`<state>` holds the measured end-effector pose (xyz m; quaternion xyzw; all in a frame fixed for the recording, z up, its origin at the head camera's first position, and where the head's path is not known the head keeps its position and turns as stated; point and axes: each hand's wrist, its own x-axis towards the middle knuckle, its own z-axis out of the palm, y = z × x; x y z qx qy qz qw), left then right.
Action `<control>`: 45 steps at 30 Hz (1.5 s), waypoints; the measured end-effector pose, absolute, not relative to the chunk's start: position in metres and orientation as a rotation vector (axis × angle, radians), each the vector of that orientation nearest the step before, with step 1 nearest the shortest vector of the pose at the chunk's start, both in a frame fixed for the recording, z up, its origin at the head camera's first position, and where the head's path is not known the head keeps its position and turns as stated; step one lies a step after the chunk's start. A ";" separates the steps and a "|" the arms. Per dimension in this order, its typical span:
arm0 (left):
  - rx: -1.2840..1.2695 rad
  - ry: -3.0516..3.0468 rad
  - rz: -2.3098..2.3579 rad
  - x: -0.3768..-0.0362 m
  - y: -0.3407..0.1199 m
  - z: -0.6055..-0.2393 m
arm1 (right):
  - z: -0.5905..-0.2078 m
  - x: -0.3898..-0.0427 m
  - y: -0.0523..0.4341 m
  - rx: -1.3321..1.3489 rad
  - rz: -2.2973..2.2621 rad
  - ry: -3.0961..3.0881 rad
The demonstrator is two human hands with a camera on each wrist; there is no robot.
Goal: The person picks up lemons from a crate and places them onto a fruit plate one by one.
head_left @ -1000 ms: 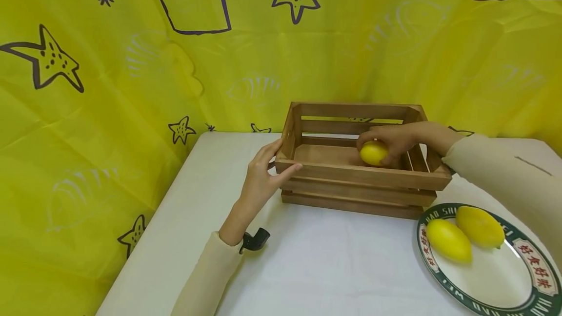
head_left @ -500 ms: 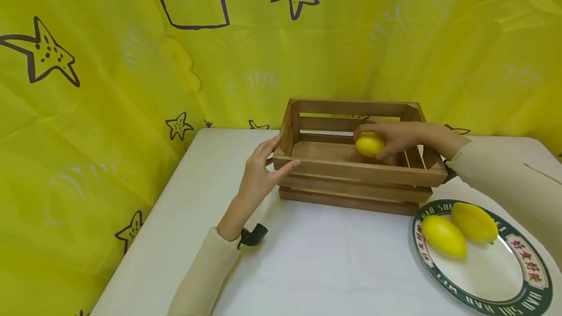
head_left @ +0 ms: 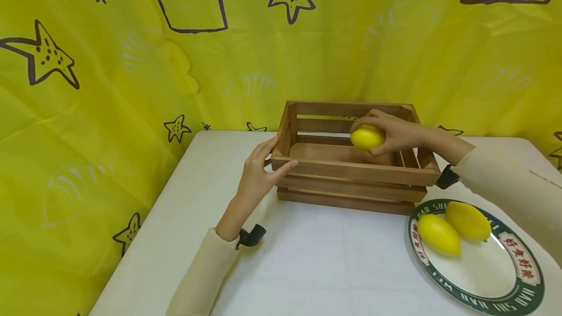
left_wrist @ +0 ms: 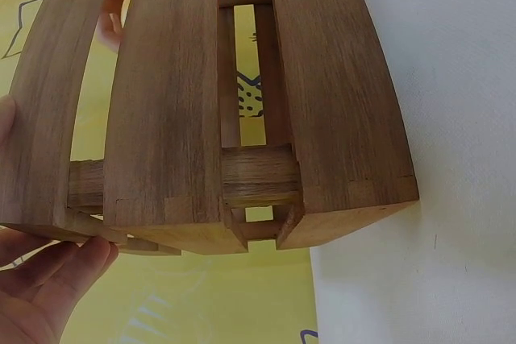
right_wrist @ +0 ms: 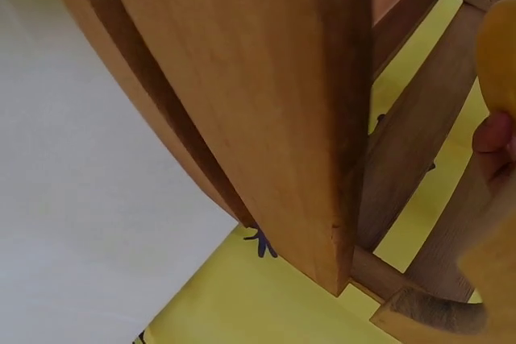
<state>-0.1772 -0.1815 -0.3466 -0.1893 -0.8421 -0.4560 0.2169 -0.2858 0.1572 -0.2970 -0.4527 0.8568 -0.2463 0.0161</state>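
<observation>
My right hand pinches a yellow lemon between thumb and fingertips. The lemon is at the height of the opening of a brown slatted wooden crate, above its floor. Part of that lemon and a fingertip show at the right edge of the right wrist view. At the crate's left front corner, my left hand grips the top slat, thumb over the front and fingers along the left end. The left wrist view shows these fingers against the crate's end. Inside the crate, the visible floor is bare.
A white plate with a green lettered rim stands at the crate's right front. Two lemons lie touching on it. White cloth covers the table. A yellow patterned curtain hangs behind and to the left.
My right hand has lifted the lemon from low inside the crate up to its opening, slightly leftward. The left hand keeps its grip on the corner. The head view has shifted slightly.
</observation>
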 end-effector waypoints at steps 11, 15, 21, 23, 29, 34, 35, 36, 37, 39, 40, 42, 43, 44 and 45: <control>-0.531 -2.327 -1.251 -0.177 -0.180 -0.348 | -0.279 -0.267 0.167 -1.479 -0.872 2.725; -0.522 -2.320 -1.261 -0.178 -0.180 -0.347 | -0.269 -0.262 0.171 -1.575 -0.896 2.706; -0.519 -2.312 -1.284 -0.178 -0.181 -0.344 | -0.256 -0.247 0.178 -1.495 -0.887 2.725; -0.517 -2.312 -1.284 -0.177 -0.181 -0.344 | -0.253 -0.241 0.179 -1.507 -0.883 2.736; -0.518 -2.323 -1.282 -0.175 -0.179 -0.345 | -0.250 -0.217 0.188 -1.614 -0.902 2.736; -0.515 -2.317 -1.298 -0.176 -0.177 -0.345 | -0.247 -0.199 0.196 -1.646 -0.909 2.749; -0.512 -2.320 -1.300 -0.176 -0.177 -0.344 | -0.246 -0.196 0.197 -1.652 -0.910 2.753; -0.509 -2.323 -1.299 -0.176 -0.178 -0.344 | -0.245 -0.193 0.198 -1.662 -0.914 2.754; -0.507 -2.327 -1.298 -0.176 -0.178 -0.344 | -0.244 -0.190 0.199 -1.667 -0.912 2.757; -0.506 -2.331 -1.300 -0.176 -0.178 -0.343 | -0.243 -0.183 0.203 -1.658 -0.896 2.768; -0.505 -2.332 -1.303 -0.176 -0.178 -0.343 | -0.243 -0.179 0.205 -1.652 -0.881 2.780; -0.506 -2.330 -1.307 -0.175 -0.178 -0.343 | -0.243 -0.173 0.210 -1.626 -0.852 2.804; -0.506 -2.330 -1.309 -0.175 -0.178 -0.344 | -0.243 -0.169 0.213 -1.606 -0.830 2.824; -0.507 -2.328 -1.311 -0.174 -0.177 -0.344 | -0.244 -0.166 0.217 -1.590 -0.813 2.845; -0.507 -2.328 -1.313 -0.174 -0.177 -0.344 | -0.244 -0.163 0.221 -1.577 -0.799 2.865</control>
